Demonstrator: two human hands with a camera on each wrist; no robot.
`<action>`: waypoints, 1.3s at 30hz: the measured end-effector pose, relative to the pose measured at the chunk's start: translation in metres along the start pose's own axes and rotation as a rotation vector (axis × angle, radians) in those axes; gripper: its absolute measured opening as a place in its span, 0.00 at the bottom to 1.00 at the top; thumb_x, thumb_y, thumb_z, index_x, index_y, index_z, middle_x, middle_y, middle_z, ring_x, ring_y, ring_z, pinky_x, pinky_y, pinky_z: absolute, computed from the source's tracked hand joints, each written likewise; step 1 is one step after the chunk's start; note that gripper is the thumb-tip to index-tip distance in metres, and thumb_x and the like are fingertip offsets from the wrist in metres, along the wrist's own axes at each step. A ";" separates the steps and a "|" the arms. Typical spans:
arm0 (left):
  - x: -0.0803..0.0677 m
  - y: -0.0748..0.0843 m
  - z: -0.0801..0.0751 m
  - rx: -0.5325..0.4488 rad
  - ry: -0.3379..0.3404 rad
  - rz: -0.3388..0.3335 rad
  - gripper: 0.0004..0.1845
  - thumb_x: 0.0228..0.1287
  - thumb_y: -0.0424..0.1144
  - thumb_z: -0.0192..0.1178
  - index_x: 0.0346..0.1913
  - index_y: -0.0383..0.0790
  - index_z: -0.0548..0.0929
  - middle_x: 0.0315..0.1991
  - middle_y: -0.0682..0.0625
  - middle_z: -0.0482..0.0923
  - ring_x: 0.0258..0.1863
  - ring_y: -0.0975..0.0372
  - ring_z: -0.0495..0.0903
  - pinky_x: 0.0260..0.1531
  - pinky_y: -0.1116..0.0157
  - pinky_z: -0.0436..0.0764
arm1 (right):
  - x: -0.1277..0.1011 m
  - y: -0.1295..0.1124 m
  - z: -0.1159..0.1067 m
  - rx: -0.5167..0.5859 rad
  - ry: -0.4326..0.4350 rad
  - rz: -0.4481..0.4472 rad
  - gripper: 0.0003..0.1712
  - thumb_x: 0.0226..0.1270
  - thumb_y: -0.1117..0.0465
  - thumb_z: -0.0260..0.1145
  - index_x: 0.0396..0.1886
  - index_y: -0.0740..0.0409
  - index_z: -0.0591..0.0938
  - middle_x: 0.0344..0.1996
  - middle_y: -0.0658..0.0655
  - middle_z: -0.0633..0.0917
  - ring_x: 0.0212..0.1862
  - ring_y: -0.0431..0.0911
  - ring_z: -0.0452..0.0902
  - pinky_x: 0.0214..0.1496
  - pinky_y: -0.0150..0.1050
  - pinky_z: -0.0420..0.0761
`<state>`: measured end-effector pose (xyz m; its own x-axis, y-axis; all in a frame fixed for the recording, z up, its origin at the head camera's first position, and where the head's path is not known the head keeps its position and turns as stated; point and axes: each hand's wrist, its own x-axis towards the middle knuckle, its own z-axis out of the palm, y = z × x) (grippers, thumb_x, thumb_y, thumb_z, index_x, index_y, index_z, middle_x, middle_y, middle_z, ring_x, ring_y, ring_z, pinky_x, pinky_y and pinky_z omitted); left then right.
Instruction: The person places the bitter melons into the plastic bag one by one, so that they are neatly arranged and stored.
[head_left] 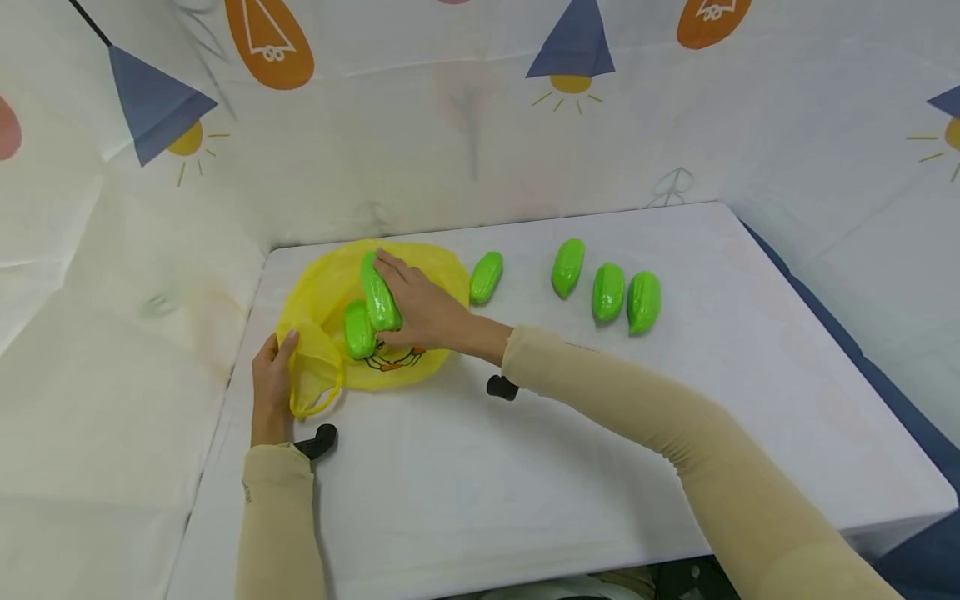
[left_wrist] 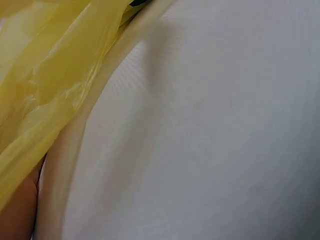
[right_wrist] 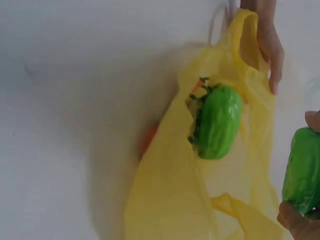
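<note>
My right hand [head_left: 427,308] holds a shiny green ribbed gourd [head_left: 380,298] over the yellow plastic bag [head_left: 438,265]; in the right wrist view thumb and fingers grip this gourd [right_wrist: 301,172] at both ends. A second green gourd [head_left: 359,331] lies at the bag's opening, partly inside by the right wrist view. At the bag's near left edge, my left hand [head_left: 272,379] pinches the yellow plastic by a handle loop, thumb on top. Only a sliver of that hand [left_wrist: 20,210] shows in the left wrist view, beside the yellow plastic [left_wrist: 55,75].
One green gourd [head_left: 487,277] lies just right of the bag. Farther right on the white table [head_left: 465,483] are three more: one gourd [head_left: 568,267] behind, then a gourd [head_left: 608,292] and a gourd [head_left: 644,302] side by side. White printed cloth [head_left: 420,150] hangs behind the table.
</note>
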<state>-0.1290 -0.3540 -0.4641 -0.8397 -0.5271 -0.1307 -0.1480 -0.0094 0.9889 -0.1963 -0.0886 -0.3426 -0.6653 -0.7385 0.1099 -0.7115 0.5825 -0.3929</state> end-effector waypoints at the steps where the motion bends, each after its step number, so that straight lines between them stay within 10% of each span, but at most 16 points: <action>1: 0.000 0.001 0.000 0.017 0.000 0.006 0.19 0.62 0.49 0.59 0.51 0.42 0.78 0.37 0.60 0.75 0.37 0.68 0.71 0.38 0.76 0.68 | -0.001 -0.002 0.004 0.002 -0.014 -0.008 0.60 0.52 0.43 0.69 0.73 0.60 0.44 0.74 0.55 0.43 0.71 0.47 0.51 0.70 0.37 0.56; 13: -0.012 0.020 0.008 0.108 -0.019 0.038 0.19 0.64 0.50 0.57 0.50 0.40 0.77 0.35 0.62 0.74 0.36 0.68 0.70 0.37 0.77 0.67 | -0.001 -0.003 0.047 -0.042 -0.139 0.041 0.57 0.54 0.42 0.66 0.73 0.62 0.45 0.73 0.59 0.46 0.71 0.50 0.52 0.71 0.42 0.54; 39: 0.001 0.000 0.000 0.083 -0.005 0.003 0.19 0.62 0.53 0.58 0.48 0.44 0.78 0.37 0.58 0.74 0.37 0.67 0.70 0.38 0.76 0.68 | 0.029 0.006 0.092 -0.055 -0.251 0.180 0.59 0.57 0.41 0.64 0.73 0.62 0.39 0.73 0.61 0.39 0.71 0.56 0.50 0.68 0.42 0.60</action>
<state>-0.1298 -0.3546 -0.4644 -0.8428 -0.5228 -0.1280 -0.1877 0.0627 0.9802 -0.1992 -0.1376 -0.4264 -0.7100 -0.6785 -0.1885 -0.6032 0.7241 -0.3344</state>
